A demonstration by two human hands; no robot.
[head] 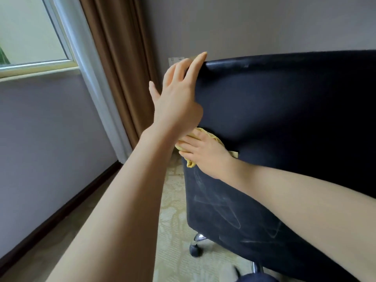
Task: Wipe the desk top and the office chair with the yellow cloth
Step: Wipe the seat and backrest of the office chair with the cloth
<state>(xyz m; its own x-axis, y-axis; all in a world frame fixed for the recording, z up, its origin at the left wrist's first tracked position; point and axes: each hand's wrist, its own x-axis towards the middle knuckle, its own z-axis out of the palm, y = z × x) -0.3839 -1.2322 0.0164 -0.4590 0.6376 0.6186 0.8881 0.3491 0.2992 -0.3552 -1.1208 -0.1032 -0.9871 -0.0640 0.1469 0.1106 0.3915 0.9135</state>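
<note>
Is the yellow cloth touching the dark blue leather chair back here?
Touching. The head view shows the right hand pressing the crumpled yellow cloth directly against the dark blue leather chair back.

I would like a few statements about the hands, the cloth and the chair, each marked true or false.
1. The right hand presses the cloth against the chair. True.
2. The left hand holds the curtain. False: its fingers touch the chair's top corner, and the curtain hangs behind it.
3. The cloth is blue. False: it is yellow.
4. A caster of the chair stands on the carpet. True.
</note>
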